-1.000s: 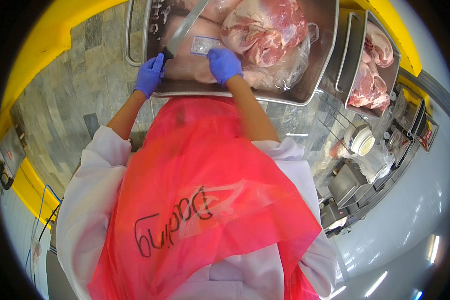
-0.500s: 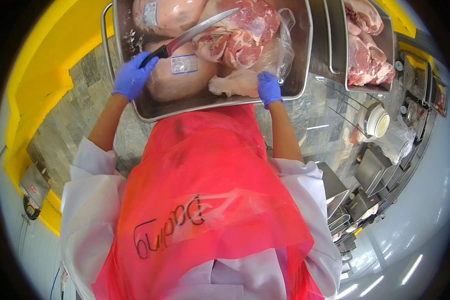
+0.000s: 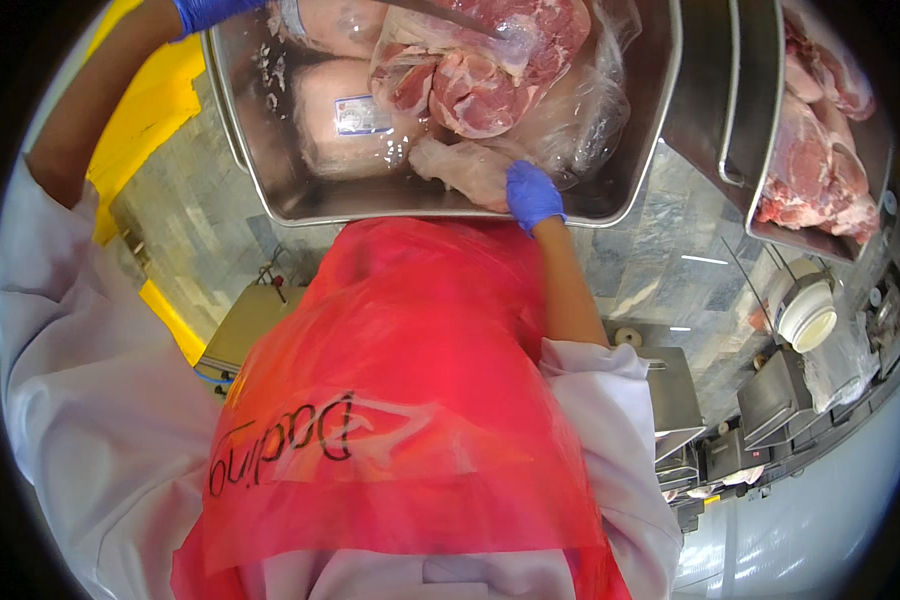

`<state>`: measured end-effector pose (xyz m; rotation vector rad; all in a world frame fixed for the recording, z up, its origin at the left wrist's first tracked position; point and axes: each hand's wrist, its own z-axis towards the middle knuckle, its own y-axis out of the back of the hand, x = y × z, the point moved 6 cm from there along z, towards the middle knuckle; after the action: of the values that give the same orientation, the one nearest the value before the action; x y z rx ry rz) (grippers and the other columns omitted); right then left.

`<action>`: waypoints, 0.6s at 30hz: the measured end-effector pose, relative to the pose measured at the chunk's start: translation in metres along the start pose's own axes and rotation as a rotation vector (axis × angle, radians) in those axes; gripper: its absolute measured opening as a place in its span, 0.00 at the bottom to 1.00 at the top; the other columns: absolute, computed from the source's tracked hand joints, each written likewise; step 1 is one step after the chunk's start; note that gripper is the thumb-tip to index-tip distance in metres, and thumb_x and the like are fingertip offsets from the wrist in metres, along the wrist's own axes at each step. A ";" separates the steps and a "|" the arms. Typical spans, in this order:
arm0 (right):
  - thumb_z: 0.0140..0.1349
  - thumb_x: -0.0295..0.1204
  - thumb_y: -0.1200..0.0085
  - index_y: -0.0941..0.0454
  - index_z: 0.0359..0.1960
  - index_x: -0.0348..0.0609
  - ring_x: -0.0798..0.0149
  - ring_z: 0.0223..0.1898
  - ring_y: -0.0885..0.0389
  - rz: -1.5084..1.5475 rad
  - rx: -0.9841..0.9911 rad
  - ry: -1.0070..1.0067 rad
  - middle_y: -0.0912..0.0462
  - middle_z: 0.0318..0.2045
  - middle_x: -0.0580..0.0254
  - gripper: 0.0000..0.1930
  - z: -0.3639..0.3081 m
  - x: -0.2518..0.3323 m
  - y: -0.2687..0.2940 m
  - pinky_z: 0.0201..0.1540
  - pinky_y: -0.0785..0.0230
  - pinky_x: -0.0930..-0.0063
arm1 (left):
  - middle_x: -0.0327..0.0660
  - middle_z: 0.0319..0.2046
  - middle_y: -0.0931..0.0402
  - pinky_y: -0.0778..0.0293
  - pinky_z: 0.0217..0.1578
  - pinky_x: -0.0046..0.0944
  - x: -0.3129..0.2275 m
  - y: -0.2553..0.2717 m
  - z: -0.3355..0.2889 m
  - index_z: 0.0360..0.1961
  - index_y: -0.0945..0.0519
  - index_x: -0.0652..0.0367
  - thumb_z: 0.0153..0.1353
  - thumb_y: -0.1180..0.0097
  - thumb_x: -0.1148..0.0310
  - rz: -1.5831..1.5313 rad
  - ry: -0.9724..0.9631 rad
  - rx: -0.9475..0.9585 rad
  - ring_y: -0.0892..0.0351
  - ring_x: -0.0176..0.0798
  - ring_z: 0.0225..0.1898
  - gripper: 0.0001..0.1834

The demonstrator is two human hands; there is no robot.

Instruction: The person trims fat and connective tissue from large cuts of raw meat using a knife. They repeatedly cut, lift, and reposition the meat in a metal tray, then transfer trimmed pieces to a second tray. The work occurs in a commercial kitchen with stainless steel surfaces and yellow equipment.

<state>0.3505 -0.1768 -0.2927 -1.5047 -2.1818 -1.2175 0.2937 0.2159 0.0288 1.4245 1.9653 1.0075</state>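
Grey tiled floor (image 3: 660, 235) below; blue-gloved right hand (image 3: 535, 194) clasps elongated pale meat (image 3: 458, 170), running toward ten o'clock; farther left hand's grip (image 3: 208, 10) unclear.

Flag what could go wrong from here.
1. The knife blade crosses the red meat in view; a slip might nick it. The knife's handle and most of the left hand are out of frame, so its grip can't be checked.
2. The right hand grips one end of the pale meat piece; if it's slick, the gloved fingers could lose it.
3. Loose clear plastic beside that hand might snag.
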 end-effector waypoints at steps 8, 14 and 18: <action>0.68 0.42 0.60 0.20 0.43 0.40 0.34 0.48 0.21 0.029 0.108 -0.088 0.19 0.46 0.36 0.20 0.009 -0.035 0.017 0.53 0.29 0.45 | 0.42 0.29 0.17 0.23 0.34 0.47 -0.039 0.056 0.067 0.34 0.15 0.46 0.60 0.38 0.53 0.249 -0.197 0.094 0.18 0.52 0.32 0.10; 0.68 0.41 0.61 0.20 0.44 0.39 0.34 0.50 0.21 0.003 0.222 -0.030 0.19 0.47 0.36 0.21 0.021 -0.044 0.006 0.54 0.29 0.46 | 0.41 0.27 0.17 0.21 0.31 0.45 -0.100 0.062 0.095 0.32 0.14 0.48 0.62 0.40 0.56 0.462 -0.108 0.373 0.16 0.48 0.28 0.09; 0.68 0.41 0.61 0.20 0.43 0.38 0.34 0.49 0.21 0.020 0.212 -0.069 0.19 0.46 0.35 0.21 0.019 -0.041 0.015 0.54 0.29 0.46 | 0.43 0.28 0.16 0.18 0.34 0.46 -0.133 0.057 0.129 0.32 0.13 0.51 0.60 0.40 0.59 0.557 -0.297 0.249 0.15 0.49 0.29 0.10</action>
<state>0.3867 -0.1877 -0.3213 -1.4968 -2.2520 -0.9070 0.4662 0.1352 -0.0046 2.1963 1.5461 0.7187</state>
